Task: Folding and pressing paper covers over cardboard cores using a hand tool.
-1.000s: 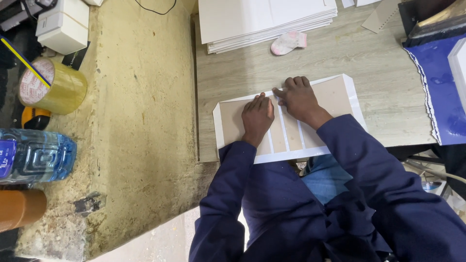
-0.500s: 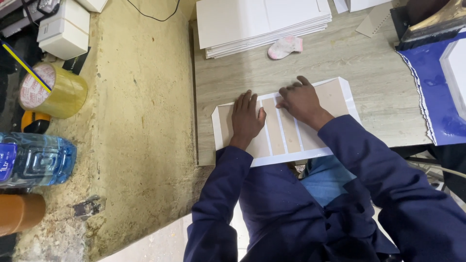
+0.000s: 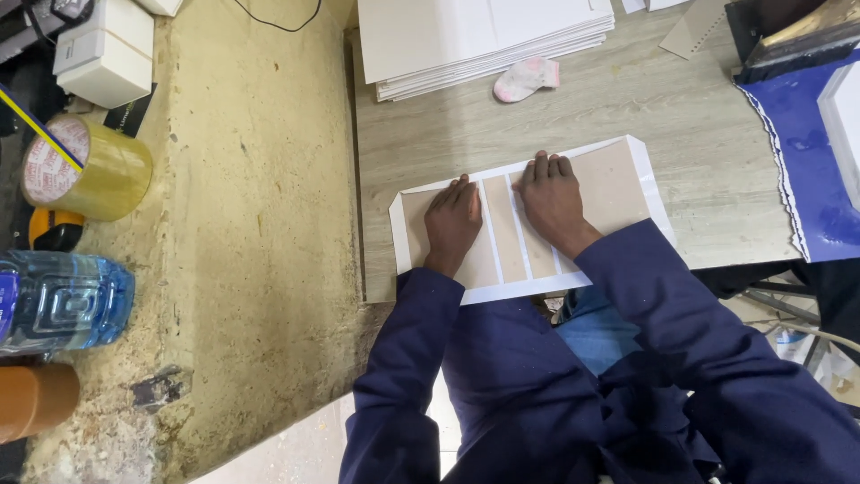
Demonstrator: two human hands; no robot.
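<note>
Both hands lie flat and open, gripping nothing: the left hand (image 3: 452, 224) and right hand (image 3: 554, 202) press palms-down, side by side, on a brown cardboard sheet with white borders (image 3: 618, 184) lying on the wooden table (image 3: 537, 125), near a stack of white sheets (image 3: 475, 36).
</note>
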